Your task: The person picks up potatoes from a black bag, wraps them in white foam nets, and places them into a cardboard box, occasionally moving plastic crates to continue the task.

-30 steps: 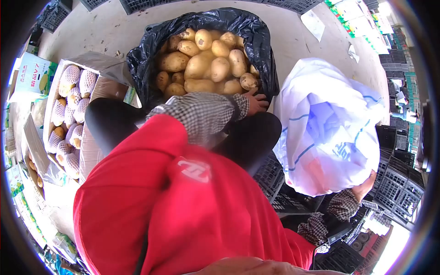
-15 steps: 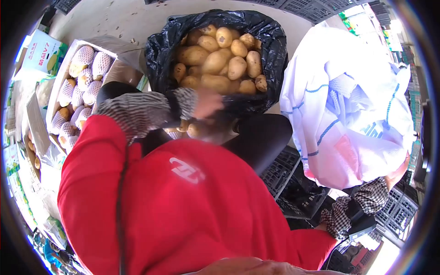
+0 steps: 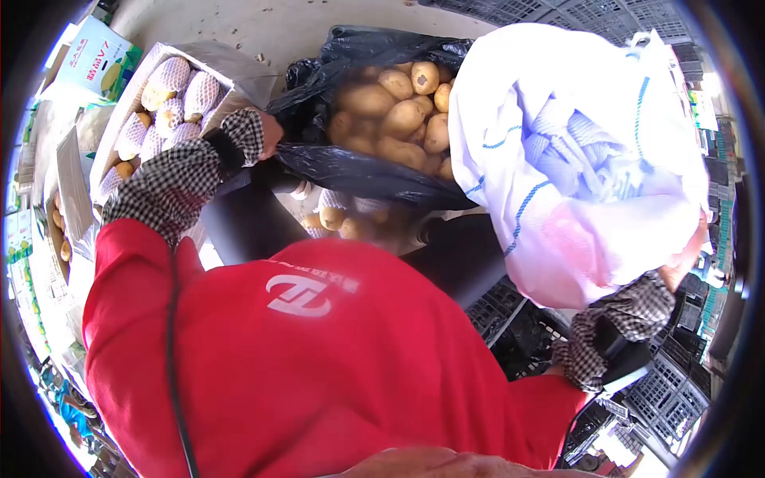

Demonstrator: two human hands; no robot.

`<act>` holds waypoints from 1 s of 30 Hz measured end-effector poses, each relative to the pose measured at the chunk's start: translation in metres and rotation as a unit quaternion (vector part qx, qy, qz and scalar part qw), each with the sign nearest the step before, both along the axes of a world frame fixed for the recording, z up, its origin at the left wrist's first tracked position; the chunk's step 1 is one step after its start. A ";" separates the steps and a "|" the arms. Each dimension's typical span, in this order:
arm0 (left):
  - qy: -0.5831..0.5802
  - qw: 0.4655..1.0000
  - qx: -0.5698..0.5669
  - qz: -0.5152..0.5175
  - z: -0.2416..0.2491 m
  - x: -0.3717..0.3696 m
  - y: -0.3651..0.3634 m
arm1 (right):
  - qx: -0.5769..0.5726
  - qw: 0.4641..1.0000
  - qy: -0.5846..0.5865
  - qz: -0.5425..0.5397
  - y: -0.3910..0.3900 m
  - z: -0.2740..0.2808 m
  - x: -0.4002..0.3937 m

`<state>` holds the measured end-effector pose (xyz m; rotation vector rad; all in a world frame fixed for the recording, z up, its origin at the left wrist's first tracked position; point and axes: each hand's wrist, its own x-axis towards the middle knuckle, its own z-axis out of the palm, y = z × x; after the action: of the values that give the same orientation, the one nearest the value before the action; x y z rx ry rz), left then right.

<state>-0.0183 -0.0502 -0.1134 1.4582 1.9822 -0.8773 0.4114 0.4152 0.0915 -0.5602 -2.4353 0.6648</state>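
Note:
My left hand (image 3: pixel 272 134) is closed on the left edge of a black plastic bag (image 3: pixel 362 171), pulling that side out. Inside the bag lie several yellow-brown produce pieces that look like potatoes (image 3: pixel 402 118). At the right, my right hand (image 3: pixel 692 248) grips the side of a big white sack (image 3: pixel 550 231) with blue stitching; its fingers are partly hidden by the cloth. White foam net sleeves (image 3: pixel 570 151) fill the sack's open mouth. The sack covers the right side of the black bag.
An open carton (image 3: pixel 103 147) holds several pieces in foam nets at the left. A printed box (image 3: pixel 94 62) stands behind it. More netted pieces (image 3: pixel 333 217) lie between my legs. Black crates (image 3: pixel 498 315) sit under the sack, others at the back right.
My left hand has moved left from in front of the bag to its left edge. The white sack has shifted left over the bag, whose opening is now narrower and pulled leftward.

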 end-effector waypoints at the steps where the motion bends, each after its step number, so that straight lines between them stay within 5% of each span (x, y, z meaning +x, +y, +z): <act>1: -0.017 0.997 0.069 0.002 0.020 0.014 0.010 | 0.099 0.993 -0.058 0.035 -0.001 0.011 -0.004; 2: -0.067 0.988 0.139 0.002 0.014 0.019 0.017 | 0.199 0.972 -0.101 0.071 -0.002 0.022 -0.008; 5: -0.225 0.927 0.301 0.012 -0.003 0.038 0.052 | 0.113 0.980 -0.104 0.123 -0.015 0.057 -0.032; 9: -0.250 0.871 0.422 0.025 -0.075 0.041 0.101 | 0.034 0.992 0.017 -0.121 -0.031 -0.003 -0.075; 10: -0.331 0.883 0.327 0.064 -0.050 0.043 0.123 | 0.063 0.986 0.033 -0.149 -0.044 -0.020 -0.090; 11: -0.276 0.820 0.456 0.208 -0.039 0.061 0.140 | 0.159 0.983 0.008 -0.087 -0.071 -0.028 -0.106; 13: -0.333 0.767 0.519 0.177 -0.054 0.057 0.161 | 0.144 0.970 -0.096 -0.172 -0.075 -0.040 -0.105; 15: -0.353 0.744 0.551 0.132 -0.067 0.056 0.177 | 0.003 0.990 0.017 -0.138 -0.044 -0.041 -0.085; 16: -0.355 0.735 0.565 0.118 -0.074 0.054 0.182 | 0.026 0.988 0.023 -0.154 -0.038 -0.029 -0.078; 20: -0.311 0.744 0.575 0.137 -0.092 0.050 0.196 | 0.080 0.977 0.013 -0.197 -0.022 0.025 -0.052; 22: -0.247 0.800 0.478 0.266 -0.106 0.047 0.191 | 0.072 0.984 0.001 -0.164 -0.014 0.027 -0.045; 23: -0.263 0.735 0.525 0.339 -0.123 0.042 0.191 | 0.137 0.978 -0.044 -0.153 -0.014 0.018 -0.049; 24: -0.288 0.754 0.496 0.320 -0.139 0.040 0.187 | 0.203 0.965 -0.088 -0.142 -0.017 0.002 -0.054; 25: -0.313 0.771 0.468 0.298 -0.094 0.046 0.179 | 0.270 0.945 -0.129 -0.132 -0.021 -0.011 -0.061; 26: -0.338 0.786 0.440 0.272 -0.068 0.049 0.177 | 0.266 0.896 -0.292 -0.204 -0.033 -0.019 -0.076; 27: -0.315 0.802 0.434 0.265 -0.091 0.044 0.178 | 0.251 0.814 -0.447 -0.272 -0.040 -0.026 -0.088; 28: -0.292 0.817 0.428 0.254 -0.132 0.036 0.181 | 0.309 0.805 -0.443 -0.245 -0.032 -0.041 -0.084; 30: -0.310 0.837 0.328 0.310 -0.093 0.044 0.190 | 0.466 0.748 -0.411 -0.233 -0.029 -0.062 -0.087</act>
<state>0.0259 0.1398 -0.2069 1.0517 2.0653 0.5582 0.3239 0.3860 0.0295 -1.0797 -2.7127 -1.2261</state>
